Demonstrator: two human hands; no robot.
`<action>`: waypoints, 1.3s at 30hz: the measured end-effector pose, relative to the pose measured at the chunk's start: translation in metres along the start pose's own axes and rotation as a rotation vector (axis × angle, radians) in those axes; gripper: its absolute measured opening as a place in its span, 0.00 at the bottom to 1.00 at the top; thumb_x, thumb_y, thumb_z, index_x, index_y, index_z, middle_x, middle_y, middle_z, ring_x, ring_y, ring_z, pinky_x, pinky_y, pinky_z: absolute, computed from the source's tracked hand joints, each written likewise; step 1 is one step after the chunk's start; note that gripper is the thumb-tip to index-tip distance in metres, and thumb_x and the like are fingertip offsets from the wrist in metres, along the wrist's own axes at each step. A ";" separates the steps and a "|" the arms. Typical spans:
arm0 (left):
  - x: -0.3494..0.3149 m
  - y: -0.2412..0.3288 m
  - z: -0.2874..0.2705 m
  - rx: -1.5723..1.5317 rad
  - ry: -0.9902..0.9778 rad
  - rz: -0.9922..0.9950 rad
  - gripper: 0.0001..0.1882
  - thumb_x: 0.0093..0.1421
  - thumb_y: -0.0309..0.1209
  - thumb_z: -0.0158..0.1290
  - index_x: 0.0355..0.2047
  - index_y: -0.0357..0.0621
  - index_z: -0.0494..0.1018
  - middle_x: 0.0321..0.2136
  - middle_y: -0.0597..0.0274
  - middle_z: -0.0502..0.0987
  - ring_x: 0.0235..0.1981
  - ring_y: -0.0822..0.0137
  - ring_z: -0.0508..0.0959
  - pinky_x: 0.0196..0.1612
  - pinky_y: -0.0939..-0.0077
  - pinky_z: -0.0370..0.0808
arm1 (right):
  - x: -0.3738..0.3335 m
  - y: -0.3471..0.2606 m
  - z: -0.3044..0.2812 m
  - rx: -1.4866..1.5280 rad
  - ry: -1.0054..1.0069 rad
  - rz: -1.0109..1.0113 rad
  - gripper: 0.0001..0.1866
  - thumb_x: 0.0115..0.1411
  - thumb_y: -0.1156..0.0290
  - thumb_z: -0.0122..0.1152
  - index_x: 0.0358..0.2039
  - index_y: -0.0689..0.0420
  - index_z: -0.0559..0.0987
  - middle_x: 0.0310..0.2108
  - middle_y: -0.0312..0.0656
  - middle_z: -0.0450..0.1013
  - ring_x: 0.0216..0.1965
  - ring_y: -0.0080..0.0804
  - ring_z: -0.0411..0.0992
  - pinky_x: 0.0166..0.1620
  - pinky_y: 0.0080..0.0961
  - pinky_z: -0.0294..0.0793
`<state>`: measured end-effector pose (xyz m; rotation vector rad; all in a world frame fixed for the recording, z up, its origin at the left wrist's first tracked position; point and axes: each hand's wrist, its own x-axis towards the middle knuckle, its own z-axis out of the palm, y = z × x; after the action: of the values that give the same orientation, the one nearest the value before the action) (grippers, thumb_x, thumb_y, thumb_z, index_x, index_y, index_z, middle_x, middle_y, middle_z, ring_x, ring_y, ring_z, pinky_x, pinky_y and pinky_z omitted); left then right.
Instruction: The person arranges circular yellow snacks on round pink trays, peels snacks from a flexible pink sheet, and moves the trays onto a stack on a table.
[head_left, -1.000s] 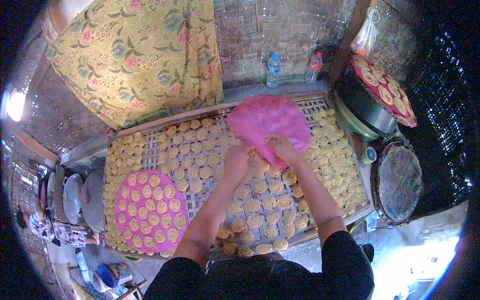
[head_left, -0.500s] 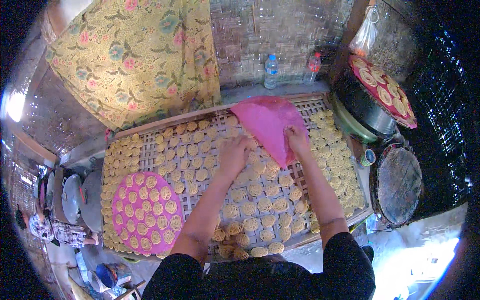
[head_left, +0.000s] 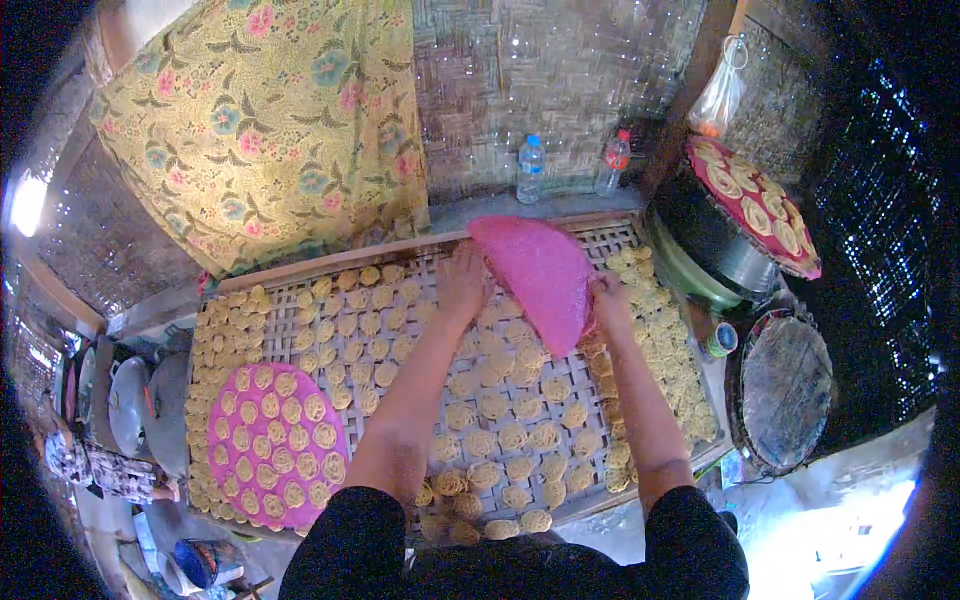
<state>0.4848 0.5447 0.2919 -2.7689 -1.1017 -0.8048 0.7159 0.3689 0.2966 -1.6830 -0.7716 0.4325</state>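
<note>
Close to the person, little yellow crackers are lying in rows on a big woven bamboo rack. Low on the left of the rack, a round pink mat is sitting flat, and it is full of small yellow rounds.

A bit farther out, both arms are reaching across the rack. The left hand is pinching the left edge of a second pink mat, its fingers pressed together on it. The right hand is gripping the lower right edge, fingers curled around it. A second ago this mat was held out wide and round. Now it is being tipped and folded, so it looks narrower, and I can see no crackers on it. I think it is being peeled off the ones lying under it.

Off to the right, a dark pot is wearing a red mat with pale rounds on top. Below it, a round grey pan is sitting.

At the back, two plastic bottles are standing on a ledge by the woven wall, and a flowery yellow cloth is hanging there.
</note>
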 end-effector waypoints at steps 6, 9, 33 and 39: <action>0.026 0.032 0.001 0.047 -0.151 0.125 0.32 0.52 0.47 0.55 0.57 0.57 0.63 0.58 0.53 0.62 0.60 0.46 0.58 0.54 0.32 0.56 | 0.007 0.067 -0.034 0.424 0.103 0.079 0.08 0.61 0.72 0.48 0.38 0.59 0.74 0.29 0.34 0.71 0.29 0.22 0.68 0.33 0.21 0.68; 0.018 0.015 0.015 0.006 -0.137 0.060 0.31 0.52 0.48 0.56 0.56 0.57 0.65 0.59 0.54 0.61 0.61 0.45 0.57 0.55 0.32 0.54 | -0.023 0.047 -0.022 0.605 0.045 0.177 0.08 0.62 0.72 0.47 0.39 0.58 0.73 0.29 0.34 0.71 0.27 0.23 0.69 0.29 0.21 0.70; 0.136 0.018 0.097 -0.234 -0.353 -0.107 0.20 0.58 0.40 0.47 0.49 0.48 0.70 0.47 0.48 0.72 0.50 0.48 0.71 0.55 0.52 0.65 | -0.116 -0.006 -0.090 0.634 0.163 0.312 0.03 0.62 0.72 0.48 0.36 0.52 0.69 0.31 0.33 0.70 0.31 0.25 0.71 0.33 0.30 0.77; 0.168 0.005 0.128 -0.136 -0.564 -0.056 0.17 0.59 0.36 0.44 0.45 0.44 0.74 0.48 0.45 0.72 0.50 0.46 0.72 0.51 0.53 0.69 | -0.123 -0.008 -0.098 0.545 0.095 0.271 0.05 0.61 0.71 0.48 0.37 0.54 0.70 0.31 0.36 0.71 0.33 0.28 0.73 0.34 0.32 0.78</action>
<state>0.6477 0.6762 0.2639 -3.1916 -1.2324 -0.0865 0.6902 0.2150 0.3148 -1.2801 -0.3114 0.6776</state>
